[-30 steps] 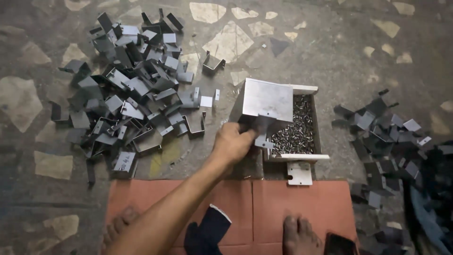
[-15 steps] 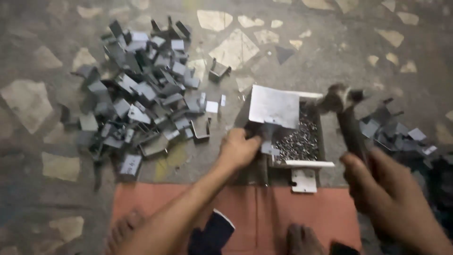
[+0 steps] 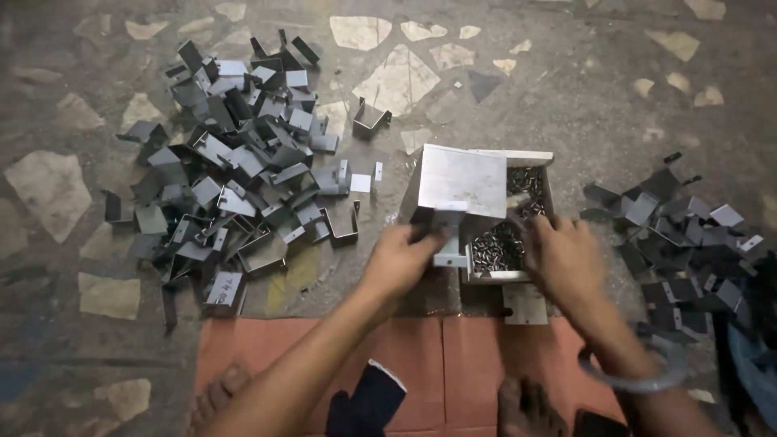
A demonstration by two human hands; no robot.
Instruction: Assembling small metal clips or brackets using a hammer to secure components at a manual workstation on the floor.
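Nearest me I see bare feet on a reddish-brown mat spread over the terrazzo floor. Just beyond, my left hand has its grip clenched on a small grey bent sheet-metal bracket, held at the near-left corner of the open white box of small dark screws. My right hand rests over the box's near-right edge, fingers curled; I cannot tell whether its grip holds anything. Farther left lies a large heap of grey metal brackets; at right, a smaller dark pile of brackets.
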